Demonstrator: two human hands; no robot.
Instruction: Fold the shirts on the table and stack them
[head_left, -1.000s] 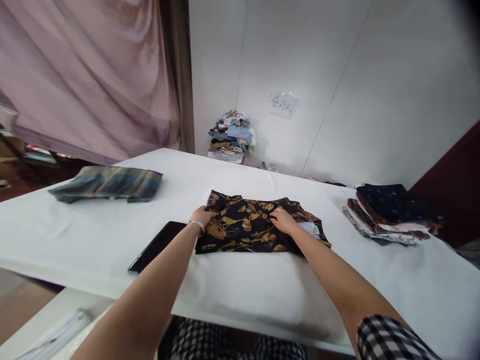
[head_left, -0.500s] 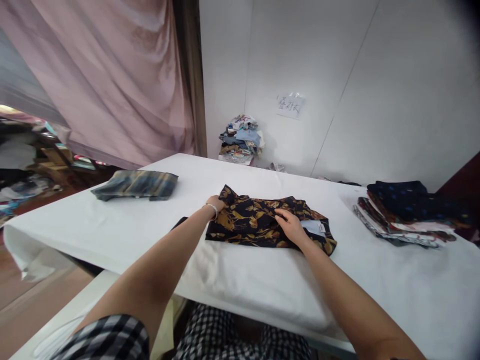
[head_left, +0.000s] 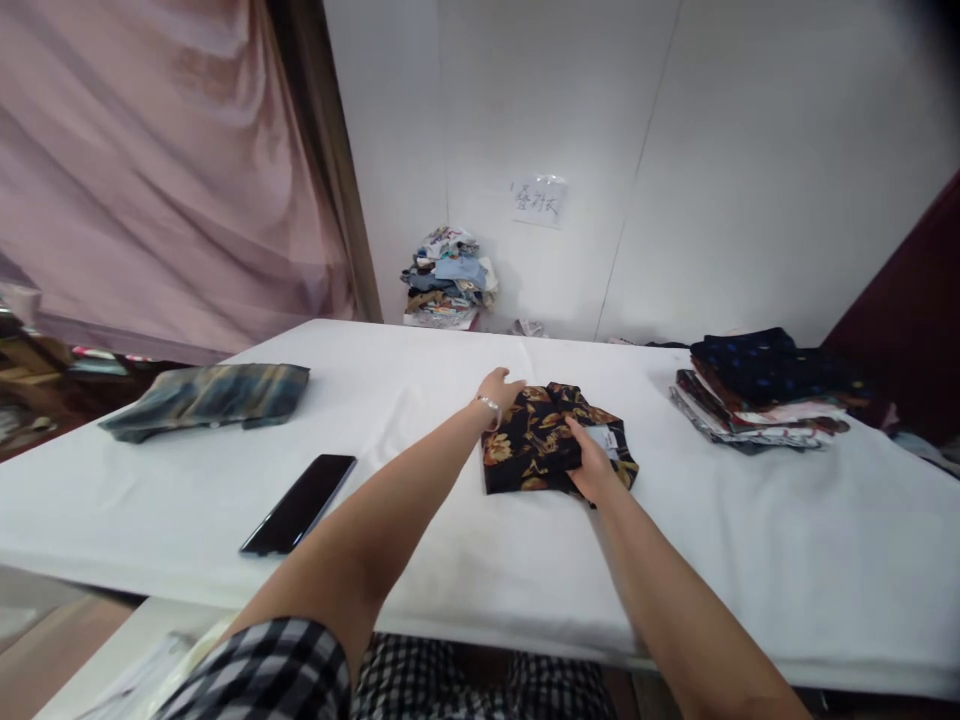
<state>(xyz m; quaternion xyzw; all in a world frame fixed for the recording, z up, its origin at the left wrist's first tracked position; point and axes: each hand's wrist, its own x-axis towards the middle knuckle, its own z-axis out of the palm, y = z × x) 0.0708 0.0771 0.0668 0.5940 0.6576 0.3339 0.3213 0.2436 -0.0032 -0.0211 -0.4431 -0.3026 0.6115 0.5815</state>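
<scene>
Head view: person's left arm [head_left: 390,515] outstretched, left hand [head_left: 499,388] at far-left edge of black, gold-flowered folded fabric shirt [head_left: 531,442] on white cloth-covered table [head_left: 465,560], fingers apart. Right hand [head_left: 592,466] angled inward over shirt's right part; grip cannot be told.

Gap passable between floral shirt [head_left: 525,448] and garment stack [head_left: 750,385]; phone [head_left: 301,503] and plaid cloth [head_left: 217,393] — obstacles on left.

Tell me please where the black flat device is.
In the head view, the black flat device lies left of centre on the white table, beside the left forearm and nearer the front edge than the folded plaid cloth.
</scene>
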